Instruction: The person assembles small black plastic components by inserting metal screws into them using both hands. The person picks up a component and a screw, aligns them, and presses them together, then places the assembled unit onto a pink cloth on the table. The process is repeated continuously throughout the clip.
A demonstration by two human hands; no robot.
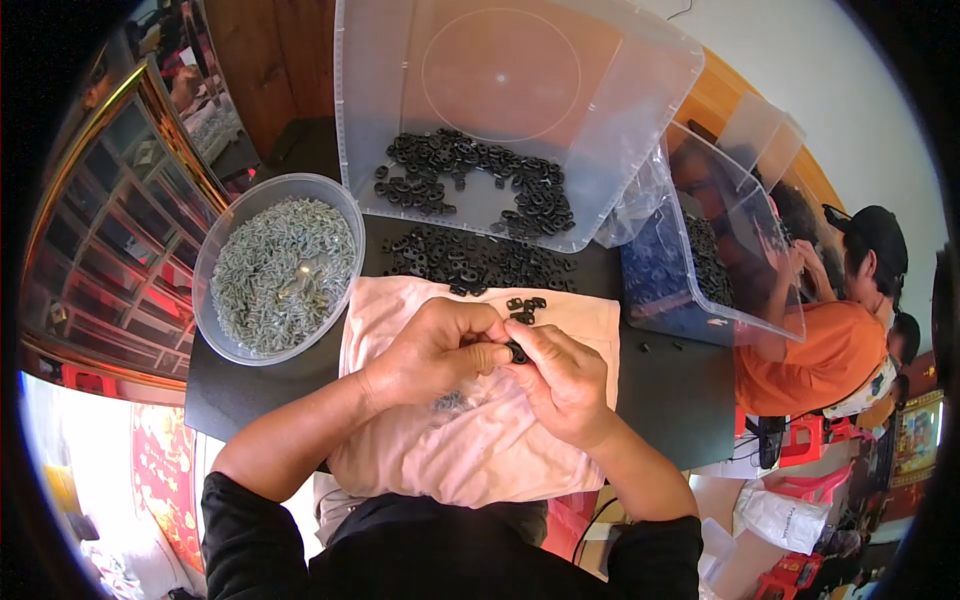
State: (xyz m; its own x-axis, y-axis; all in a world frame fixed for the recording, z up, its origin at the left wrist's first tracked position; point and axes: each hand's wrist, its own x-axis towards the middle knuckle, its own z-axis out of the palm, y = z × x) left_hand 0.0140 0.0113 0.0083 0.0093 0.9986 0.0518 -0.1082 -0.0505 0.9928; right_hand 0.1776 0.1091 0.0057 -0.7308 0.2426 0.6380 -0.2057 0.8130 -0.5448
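Observation:
Over a pink cloth, my left hand and my right hand meet with thumbs and fingertips pinched together. Between them is a small black plastic piece, rounded and mostly covered by my fingers. Just beyond my fingertips, several similar black pieces lie on the cloth's far part. A few small silvery bits, too blurred to name surely, rest on the cloth below my left hand.
To the left stands a round clear tub of silvery screws. Loose black pieces cover the dark table before a large clear bin holding more. Another clear bin is at the right, near a person in an orange shirt.

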